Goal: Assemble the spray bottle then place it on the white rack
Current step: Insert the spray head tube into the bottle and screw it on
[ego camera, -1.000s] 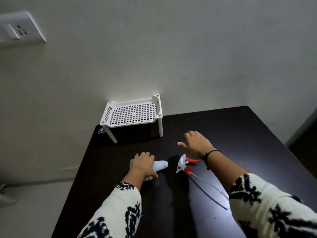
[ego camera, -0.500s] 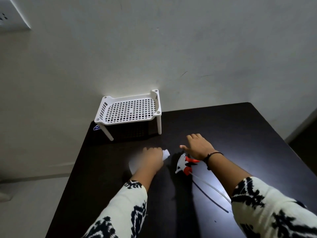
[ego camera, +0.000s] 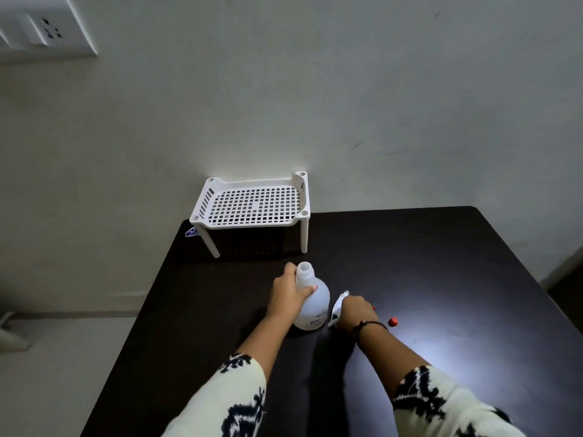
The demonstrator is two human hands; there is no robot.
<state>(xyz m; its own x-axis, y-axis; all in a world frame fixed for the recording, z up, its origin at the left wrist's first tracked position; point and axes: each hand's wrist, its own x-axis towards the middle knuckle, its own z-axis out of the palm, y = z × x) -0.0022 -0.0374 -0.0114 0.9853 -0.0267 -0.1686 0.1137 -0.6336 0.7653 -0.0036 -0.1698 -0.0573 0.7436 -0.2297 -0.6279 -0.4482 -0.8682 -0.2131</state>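
A white plastic bottle stands upright on the dark table, its neck open with no cap. My left hand is wrapped around its shoulder from the left. Just to its right, my right hand covers and grips the white spray head, whose red parts are mostly hidden under the fingers. A small red piece shows beside my right wrist. The white perforated rack stands on its legs at the table's far left, against the wall.
A pale wall rises right behind the table, with a socket plate at the upper left. The table's left edge drops to a light floor. A small blue-and-white label lies at the rack's left leg.
My left hand has stood the bottle upright from lying on its side. My right hand has come down and closed on the spray head. The camera view has shifted.
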